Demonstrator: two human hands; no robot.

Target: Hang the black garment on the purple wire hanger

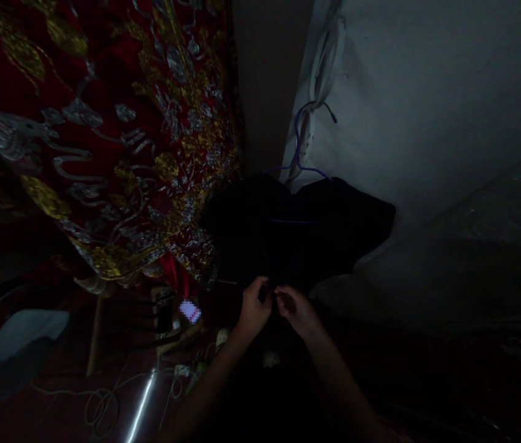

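A black shirt (315, 246) hangs in front of me on a purple wire hanger (298, 144), one short sleeve spread to the right. Low on the front of the shirt, my left hand (255, 304) is closed, thumb and fingers pinched at the dark cloth. Just to its right and almost touching it, my right hand (296, 309) is curled in a similar pinch. The fingertips of both hands meet at the cloth, but dim light hides the exact spot they grip.
Red cloth with gold and silver embroidery (126, 135) drapes on the left. Pale cables (327, 61) run down the wall (435, 111) behind the hanger. Below left are a lit tube (141, 406), a coiled cord (102, 411), a wooden leg (96, 338) and a grey-blue seat-like object (27, 335).
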